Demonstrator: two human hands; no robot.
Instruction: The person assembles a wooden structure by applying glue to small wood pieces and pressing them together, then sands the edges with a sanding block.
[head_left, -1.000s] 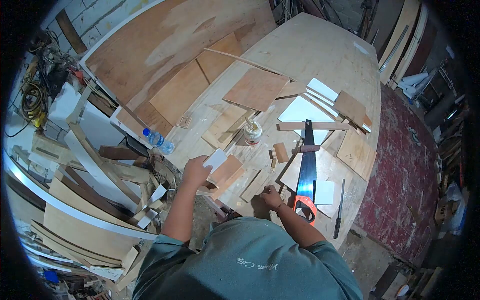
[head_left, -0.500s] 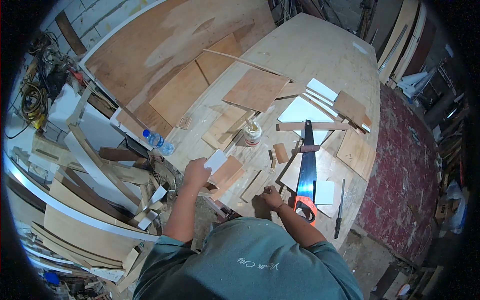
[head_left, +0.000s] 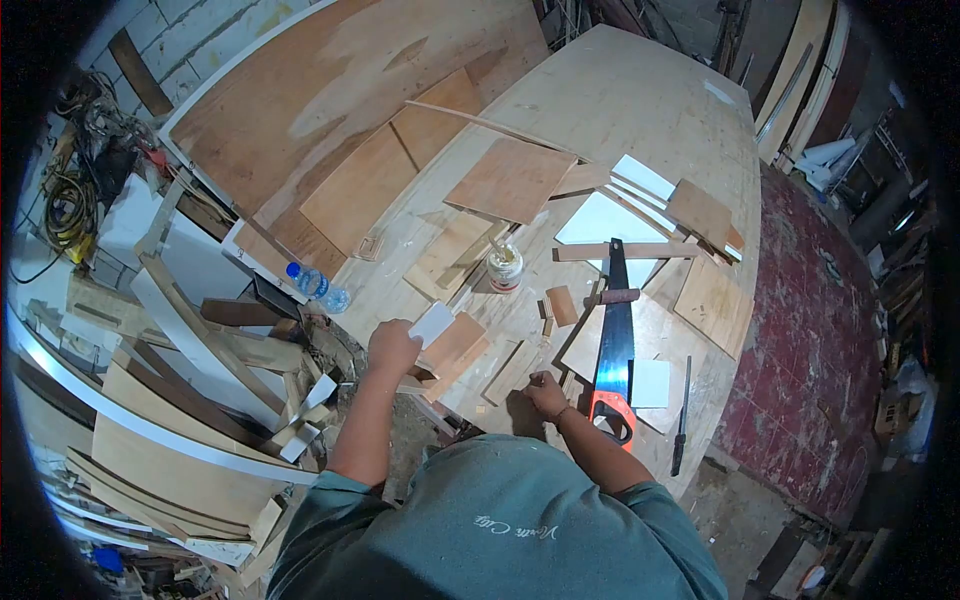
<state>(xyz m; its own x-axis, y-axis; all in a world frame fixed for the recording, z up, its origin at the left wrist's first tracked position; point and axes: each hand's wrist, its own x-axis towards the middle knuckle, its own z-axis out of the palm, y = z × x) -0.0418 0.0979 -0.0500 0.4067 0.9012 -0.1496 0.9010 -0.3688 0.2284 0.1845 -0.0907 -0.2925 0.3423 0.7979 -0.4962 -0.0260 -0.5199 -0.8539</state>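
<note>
My left hand (head_left: pixel 395 348) is closed on a small white piece (head_left: pixel 433 323) at the near left edge of the wooden table. Beneath and beside it lies a brown wood piece (head_left: pixel 455 345). My right hand (head_left: pixel 546 395) is closed near the table's front edge, by a light wood strip (head_left: pixel 508 372); what it holds, if anything, is too small to make out. To its right lies a handsaw (head_left: pixel 615 340) with an orange handle. An open jar (head_left: pixel 505 270) with a stick in it stands beyond my hands.
A water bottle (head_left: pixel 317 285) lies at the table's left edge. Boards and white pieces (head_left: pixel 612 222) cover the right side, with a thin black-handled tool (head_left: pixel 682 420) nearer. Scrap wood (head_left: pixel 180 400) is piled at left.
</note>
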